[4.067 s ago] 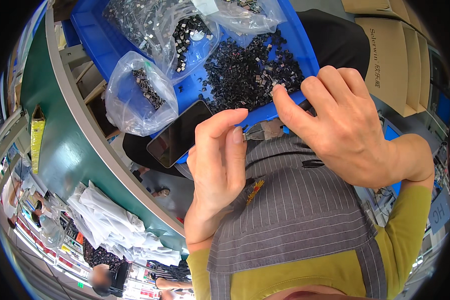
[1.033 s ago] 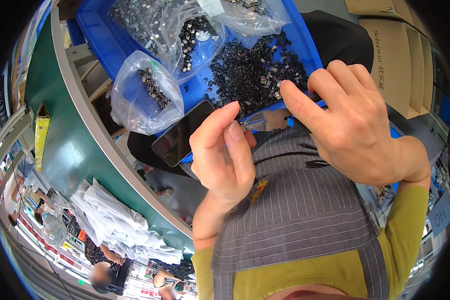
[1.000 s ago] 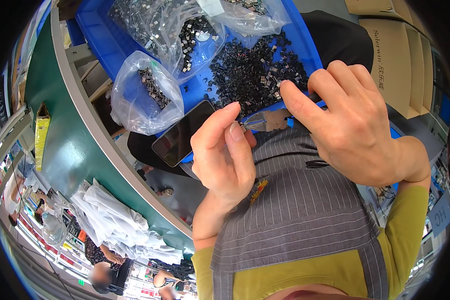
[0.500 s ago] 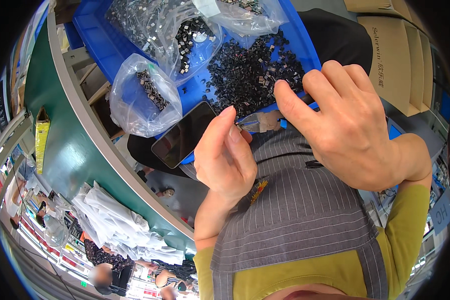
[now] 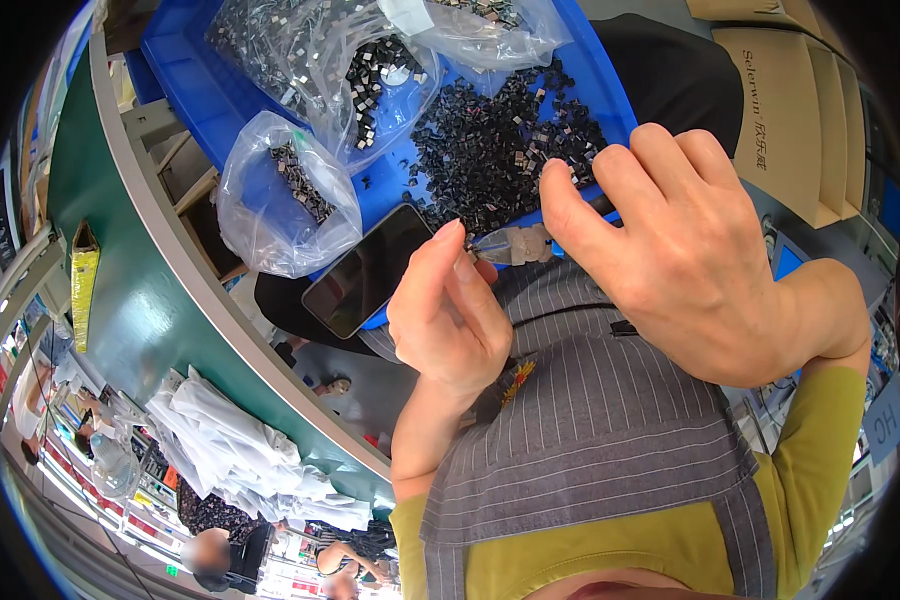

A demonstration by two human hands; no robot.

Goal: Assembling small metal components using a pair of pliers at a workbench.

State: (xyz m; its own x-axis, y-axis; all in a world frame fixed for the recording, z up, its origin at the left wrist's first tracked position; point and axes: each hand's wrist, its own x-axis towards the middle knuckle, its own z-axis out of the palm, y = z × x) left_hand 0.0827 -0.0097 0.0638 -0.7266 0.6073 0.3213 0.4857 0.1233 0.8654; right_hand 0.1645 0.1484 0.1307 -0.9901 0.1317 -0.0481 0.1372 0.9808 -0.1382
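My left hand (image 5: pixel 448 325) is raised in front of my grey striped apron, its fingers pinched together at the near edge of a blue tray (image 5: pixel 198 88). A small pale part (image 5: pixel 515 243) sticks out from its fingertips; the grip itself is partly hidden. My right hand (image 5: pixel 690 265) hovers just right of it, fingers spread, with the index tip over a loose pile of small black parts (image 5: pixel 490 150) in the tray. Its thumb is hidden. A dark phone (image 5: pixel 368 270) lies on the tray's near edge, left of my left hand.
Clear plastic bags of small parts lie in the tray: one (image 5: pixel 285 195) at the near left, larger ones (image 5: pixel 355 60) farther back. A green table edge (image 5: pixel 160 300) curves along the left. White cloth (image 5: pixel 240 460) lies below it. Cardboard boxes (image 5: pixel 790 110) stand at the right.
My left hand's fingers have closed from an extended pose into a pinch and stayed near the tray edge. My right hand has shifted slightly, still spread over the black parts.
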